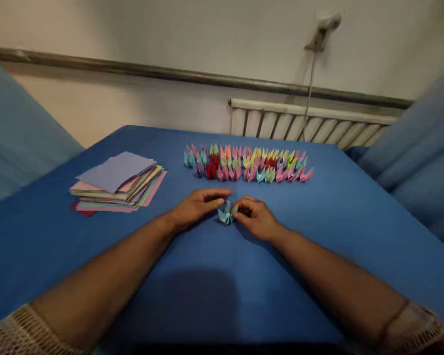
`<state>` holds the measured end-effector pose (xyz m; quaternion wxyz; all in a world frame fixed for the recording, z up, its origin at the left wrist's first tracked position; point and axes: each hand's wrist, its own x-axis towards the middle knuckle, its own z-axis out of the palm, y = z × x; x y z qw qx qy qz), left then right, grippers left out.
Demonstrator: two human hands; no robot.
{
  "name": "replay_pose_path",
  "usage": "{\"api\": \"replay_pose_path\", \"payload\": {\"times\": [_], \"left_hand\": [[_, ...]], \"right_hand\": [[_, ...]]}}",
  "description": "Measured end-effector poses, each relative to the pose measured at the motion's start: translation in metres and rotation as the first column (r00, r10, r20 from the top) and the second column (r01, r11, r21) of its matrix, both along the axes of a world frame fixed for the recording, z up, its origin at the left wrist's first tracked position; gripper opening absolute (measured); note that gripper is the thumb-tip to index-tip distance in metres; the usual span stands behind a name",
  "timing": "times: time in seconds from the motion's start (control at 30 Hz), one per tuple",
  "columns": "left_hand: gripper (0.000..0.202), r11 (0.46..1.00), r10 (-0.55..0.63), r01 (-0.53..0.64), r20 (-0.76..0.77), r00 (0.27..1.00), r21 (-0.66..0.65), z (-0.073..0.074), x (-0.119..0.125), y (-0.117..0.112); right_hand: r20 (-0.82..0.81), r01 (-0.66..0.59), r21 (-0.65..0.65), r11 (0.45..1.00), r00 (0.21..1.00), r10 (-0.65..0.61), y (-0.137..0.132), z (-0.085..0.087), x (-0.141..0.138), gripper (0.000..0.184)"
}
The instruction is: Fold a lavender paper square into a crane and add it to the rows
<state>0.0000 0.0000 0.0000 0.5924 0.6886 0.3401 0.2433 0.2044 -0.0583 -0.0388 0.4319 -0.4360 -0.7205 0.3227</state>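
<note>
Blue cloth (259, 296) spreads beneath the fingers (216, 192), and well beyond them a pale wall (170, 29) carries a dark pipe (163, 72) above a white radiator (281, 107). Judging by what lies out, a large share of the folding looks done: many small paper cranes (249, 172) stand in roughly three rows beyond the fingertips, in pink, red, yellow, green, orange and blue. Plenty seems left as well, since a loose stack of coloured sheets (114, 172) lies off to the left of the left fingers, with a lavender sheet askew on top. The crane in hand looks nearly finished, though its finer creases are too blurred to judge. This light-blue crane (226, 217) sits between the two sets of fingertips, low over the cloth, with pointed ends sticking up and out. The right hand (261, 219) has thumb and forefinger pinched on its right side; the left hand (194, 207) holds its fingers extended, a narrow gap between thumb and forefinger, and I cannot tell whether the thumb touches the paper
</note>
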Motion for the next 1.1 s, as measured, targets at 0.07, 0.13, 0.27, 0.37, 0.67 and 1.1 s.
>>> {"api": "replay_pose_path", "payload": {"times": [0.07,0.13,0.27,0.37,0.67,1.1], "left_hand": [[0.033,0.997,-0.081,0.081,0.000,0.997,0.003,0.001,0.003,0.001],[0.025,0.992,-0.124,0.124,-0.004,0.992,0.012,0.002,0.005,0.002],[0.018,0.994,-0.099,0.100,-0.021,0.995,0.045,0.002,0.007,0.001],[0.018,0.994,-0.082,0.081,0.004,0.997,0.070,0.001,0.009,-0.001],[0.017,0.999,-0.037,0.039,0.067,0.997,-0.026,-0.001,0.012,-0.003],[0.023,0.986,-0.101,0.105,-0.033,0.994,0.133,-0.002,0.006,0.002]], "right_hand": [[-0.017,-0.018,-0.008,1.000,1.000,0.017,0.000,-0.002,-0.003,0.006],[-0.030,-0.027,-0.016,1.000,0.999,0.026,0.000,-0.004,-0.004,0.006],[-0.034,-0.021,-0.026,0.999,0.999,0.021,-0.001,-0.005,-0.004,0.004],[-0.006,-0.013,-0.013,1.000,1.000,0.013,-0.001,-0.003,-0.004,0.004],[0.016,-0.011,0.004,1.000,1.000,0.011,-0.002,-0.001,-0.006,0.004],[0.015,-0.018,-0.009,1.000,1.000,0.018,-0.002,-0.002,-0.006,0.008]]}}
